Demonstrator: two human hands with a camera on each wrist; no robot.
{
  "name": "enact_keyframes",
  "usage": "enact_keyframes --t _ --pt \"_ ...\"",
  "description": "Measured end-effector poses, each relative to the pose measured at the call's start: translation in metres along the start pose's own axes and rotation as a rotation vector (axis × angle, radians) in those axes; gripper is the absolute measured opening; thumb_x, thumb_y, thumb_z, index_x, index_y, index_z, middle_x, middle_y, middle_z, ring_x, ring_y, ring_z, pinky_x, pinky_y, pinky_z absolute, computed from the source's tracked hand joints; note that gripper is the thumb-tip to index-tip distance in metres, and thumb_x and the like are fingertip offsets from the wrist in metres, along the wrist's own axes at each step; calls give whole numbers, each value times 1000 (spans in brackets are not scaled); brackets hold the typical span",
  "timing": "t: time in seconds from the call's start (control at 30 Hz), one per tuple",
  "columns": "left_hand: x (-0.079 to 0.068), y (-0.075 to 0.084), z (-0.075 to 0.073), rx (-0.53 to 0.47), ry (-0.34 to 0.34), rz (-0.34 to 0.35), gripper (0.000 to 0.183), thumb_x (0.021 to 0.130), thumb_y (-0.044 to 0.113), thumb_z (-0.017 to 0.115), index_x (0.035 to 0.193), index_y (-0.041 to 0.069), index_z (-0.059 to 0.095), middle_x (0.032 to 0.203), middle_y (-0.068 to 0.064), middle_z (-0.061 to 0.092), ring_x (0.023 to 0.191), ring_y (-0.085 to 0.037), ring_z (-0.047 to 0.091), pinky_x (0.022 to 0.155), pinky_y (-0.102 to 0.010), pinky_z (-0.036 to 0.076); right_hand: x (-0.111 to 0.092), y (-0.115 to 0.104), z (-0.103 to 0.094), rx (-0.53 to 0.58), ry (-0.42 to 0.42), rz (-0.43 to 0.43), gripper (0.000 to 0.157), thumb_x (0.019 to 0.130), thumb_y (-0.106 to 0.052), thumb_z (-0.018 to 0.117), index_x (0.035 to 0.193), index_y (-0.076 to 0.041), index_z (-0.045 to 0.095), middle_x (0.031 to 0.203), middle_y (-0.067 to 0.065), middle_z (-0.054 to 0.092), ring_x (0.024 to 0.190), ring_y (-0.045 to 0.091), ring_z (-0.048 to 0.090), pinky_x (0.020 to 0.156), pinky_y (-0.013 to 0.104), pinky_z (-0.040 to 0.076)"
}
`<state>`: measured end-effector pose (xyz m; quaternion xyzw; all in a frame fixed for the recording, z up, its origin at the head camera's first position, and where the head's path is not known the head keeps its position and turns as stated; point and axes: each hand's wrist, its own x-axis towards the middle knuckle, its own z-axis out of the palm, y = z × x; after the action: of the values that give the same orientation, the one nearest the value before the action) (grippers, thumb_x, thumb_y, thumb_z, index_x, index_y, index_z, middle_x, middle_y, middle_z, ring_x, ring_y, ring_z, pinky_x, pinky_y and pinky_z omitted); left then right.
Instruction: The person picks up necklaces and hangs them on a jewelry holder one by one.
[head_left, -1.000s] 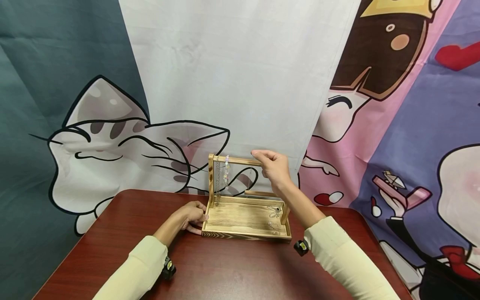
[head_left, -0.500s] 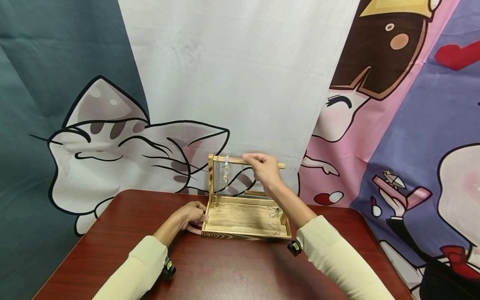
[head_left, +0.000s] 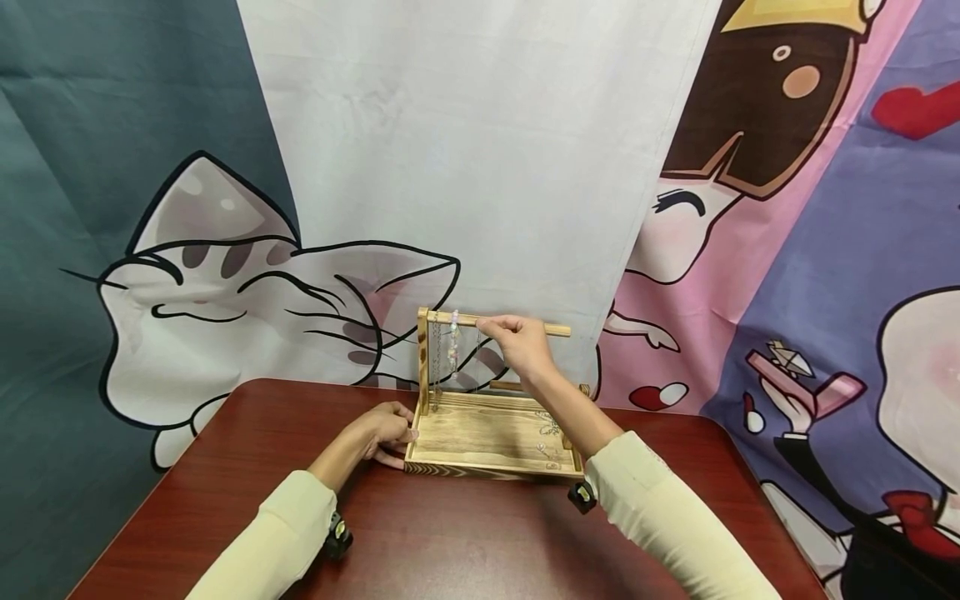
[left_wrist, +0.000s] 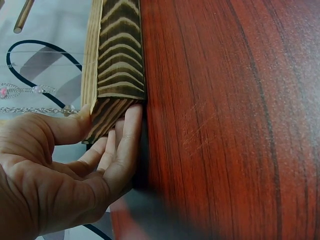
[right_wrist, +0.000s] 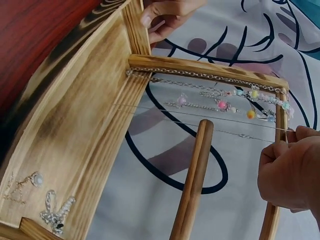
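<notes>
A wooden jewelry stand (head_left: 480, 437) with a shallow tray base stands on the table. My left hand (head_left: 386, 429) grips the tray's left end wall, thumb on the rim and fingers against the outer face in the left wrist view. At the top bar (head_left: 557, 330), the fingers of my right hand (head_left: 521, 343) pinch a thin necklace (right_wrist: 243, 136), whose fine strands hang down toward the tray. To its left, a beaded bracelet (head_left: 453, 346) and a silver chain necklace (head_left: 437, 367) hang from the same bar, near the left post (head_left: 423, 358).
A lower, shorter wooden bar (right_wrist: 192, 175) lies below the top bar. Small jewelry pieces (right_wrist: 57, 212) lie at the tray's right end, beside a gold-coloured chain piece (right_wrist: 22, 190). Behind the red-brown table (head_left: 465, 533) hangs a printed cloth (head_left: 480, 150).
My right hand has slid leftward along the top bar with the thin necklace, uncovering the bar's right end. The left hand has kept its hold on the tray.
</notes>
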<state>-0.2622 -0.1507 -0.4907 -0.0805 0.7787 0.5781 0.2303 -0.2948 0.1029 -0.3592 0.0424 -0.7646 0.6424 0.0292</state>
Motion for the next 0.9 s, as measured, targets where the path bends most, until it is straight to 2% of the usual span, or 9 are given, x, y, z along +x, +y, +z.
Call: enact_keyframes --t 0.17,0.27,0.33,0.4,0.53,0.63,0.77,0.83,0.9 --pt "0 -1 0 -1 1 -2 35 102 -5 67 134 -4 53 96 -15 72 82 -25 73 75 -51 74 -2 5 -1 -43 -20 26 27 105 -26 81 121 -3 86 142 10 80 148 31 65 127 51 52" --pt "0 -1 0 -1 0 -3 35 102 -4 67 134 -4 53 97 -16 73 82 -25 73 75 -51 74 -5 6 -3 -57 -26 37 29 106 -26 80 125 -3 85 142 11 80 120 20 72 95 34 60" --pt "0 -1 0 2 -2 -2 35 103 -4 67 134 -4 53 98 -17 73 82 -25 74 75 -50 74 -7 8 -5 -57 -35 47 30 106 -25 80 126 -3 84 142 12 80 85 11 64 72 24 49" --pt "0 -1 0 4 -2 -2 34 103 -4 67 134 -3 53 98 -17 73 82 -25 73 75 -50 74 -9 9 -7 -42 -50 63 29 106 -23 80 128 -4 84 142 13 80 62 7 43 56 22 35" --pt "0 0 0 5 -3 -1 34 103 -4 67 134 -4 53 99 -18 74 82 -25 73 75 -50 74 -12 14 -11 7 -71 95 28 106 -23 80 128 -6 84 133 12 82 46 4 27 51 21 40" --pt "1 -1 0 1 -4 -3 34 103 -4 67 134 -4 53 99 -18 74 82 -25 73 75 -50 74 -14 18 -14 22 -73 93 28 106 -24 80 128 -7 84 105 -1 83 46 4 28 51 21 39" --pt "0 -1 0 1 -5 -3 34 103 -4 67 134 -4 53 100 -19 75 82 -25 74 75 -50 74 -17 25 -19 56 -95 75 29 108 -23 78 129 -5 83 61 -14 52 48 6 26 50 20 33" --pt "0 -1 0 2 -4 -2 33 103 -4 67 134 -4 53 99 -19 75 82 -25 73 75 -50 74 -19 28 -21 84 -107 72 25 108 -22 77 126 -6 84 54 -13 38 47 6 24 50 20 33" --pt "0 -1 0 2 -3 -2 33 103 -4 67 134 -4 53 99 -19 75 82 -25 73 75 -49 74 -20 32 -24 104 -112 68 21 108 -20 77 121 -7 86 53 -12 38 47 7 26 50 20 34"
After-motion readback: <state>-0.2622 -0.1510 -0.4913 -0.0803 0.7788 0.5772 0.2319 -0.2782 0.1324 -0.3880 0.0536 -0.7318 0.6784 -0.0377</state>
